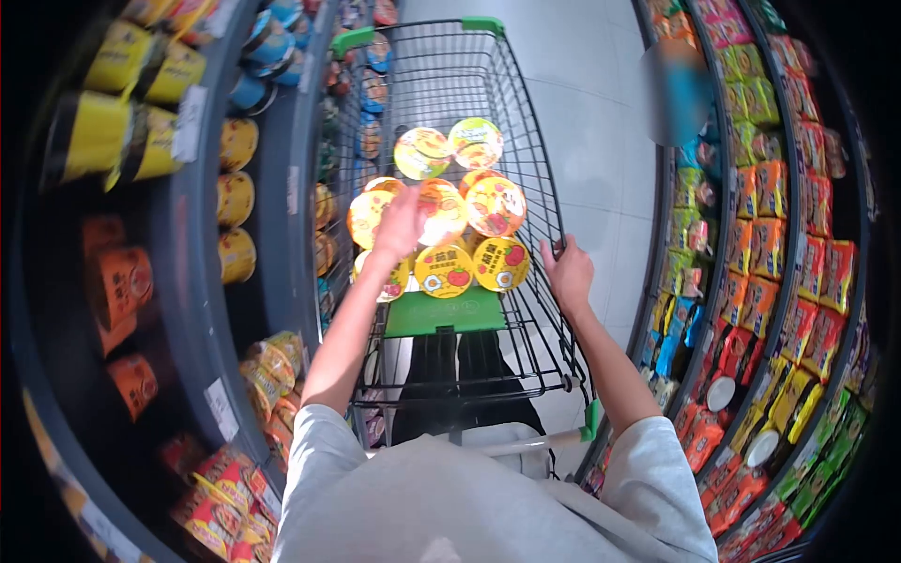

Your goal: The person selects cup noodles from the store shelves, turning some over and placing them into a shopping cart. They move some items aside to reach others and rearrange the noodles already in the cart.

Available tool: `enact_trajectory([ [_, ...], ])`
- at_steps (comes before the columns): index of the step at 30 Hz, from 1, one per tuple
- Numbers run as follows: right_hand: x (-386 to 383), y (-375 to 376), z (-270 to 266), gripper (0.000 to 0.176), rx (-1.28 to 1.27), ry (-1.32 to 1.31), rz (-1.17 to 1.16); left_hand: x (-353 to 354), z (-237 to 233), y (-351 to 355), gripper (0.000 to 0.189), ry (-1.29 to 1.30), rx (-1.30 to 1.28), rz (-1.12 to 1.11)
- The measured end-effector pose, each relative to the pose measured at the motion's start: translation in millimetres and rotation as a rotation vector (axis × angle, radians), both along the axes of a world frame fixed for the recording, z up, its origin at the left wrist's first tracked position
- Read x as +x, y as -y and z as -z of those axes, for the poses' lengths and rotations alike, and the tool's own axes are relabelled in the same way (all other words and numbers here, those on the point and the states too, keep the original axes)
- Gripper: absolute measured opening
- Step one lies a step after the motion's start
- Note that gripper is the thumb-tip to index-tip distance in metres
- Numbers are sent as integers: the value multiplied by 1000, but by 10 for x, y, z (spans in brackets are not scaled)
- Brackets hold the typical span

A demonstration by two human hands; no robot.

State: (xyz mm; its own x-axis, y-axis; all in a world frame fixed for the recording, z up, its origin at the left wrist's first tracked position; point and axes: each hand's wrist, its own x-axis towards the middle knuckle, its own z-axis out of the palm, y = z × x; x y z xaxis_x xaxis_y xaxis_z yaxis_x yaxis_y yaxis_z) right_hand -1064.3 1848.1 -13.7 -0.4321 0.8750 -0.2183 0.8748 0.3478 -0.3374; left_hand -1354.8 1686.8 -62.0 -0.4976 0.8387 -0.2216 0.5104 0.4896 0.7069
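Note:
Several round noodle cups with yellow and orange lids, one of them a yellow cup, are piled in the black wire shopping cart. Two cups with green-edged lids, one being the green cup, lie farther forward in it. My left hand is over the pile, between an orange-lidded cup and the cup to its left; its fingertips blur into the bright lids, so its grip is unclear. On the cart's right side rim, my right hand has its fingers curled round the wire.
Shelves of cup noodles and packets stand close on the left. The right shelves hold rows of bagged noodles. Pale floor tiles run between the cart and the right shelves. The cart's handle is just before my body.

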Motion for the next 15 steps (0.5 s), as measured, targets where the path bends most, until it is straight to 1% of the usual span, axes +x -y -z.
enact_trajectory([
  [1, 10, 1, 21, 41, 8, 0, -1, 145, -104, 160, 48, -47, 12, 16],
  [2, 31, 4, 58, 41, 12, 1, -2, 257, -324, 305, 49, 24, 17, 64],
  [4, 64, -12, 95, 41, 36, -4, -21, 545, -602, 645, 50, 25, -165, 17],
  [6, 91, -37, 164, 41, 79, -43, -68, 790, -961, 1025, 51, 194, -267, -12],
  [7, 159, -22, 258, 41, 114, -78, -97, 949, -1035, 1254, 51, 181, -268, -10],
  [8, 176, -22, 276, 41, 68, -71, -85, 1086, -1161, 1433, 50, 207, -267, -23],
  [11, 144, -18, 283, 39, 20, -95, -74, 1570, -1543, 1910, 44, 165, -217, -182],
  [13, 172, -83, 341, 39, 45, -110, -88, 1867, -1779, 2116, 41, 66, -235, -276],
  [15, 167, -89, 445, 39, 90, -127, -107, 2081, -1894, 2309, 41, -70, -232, -332],
])
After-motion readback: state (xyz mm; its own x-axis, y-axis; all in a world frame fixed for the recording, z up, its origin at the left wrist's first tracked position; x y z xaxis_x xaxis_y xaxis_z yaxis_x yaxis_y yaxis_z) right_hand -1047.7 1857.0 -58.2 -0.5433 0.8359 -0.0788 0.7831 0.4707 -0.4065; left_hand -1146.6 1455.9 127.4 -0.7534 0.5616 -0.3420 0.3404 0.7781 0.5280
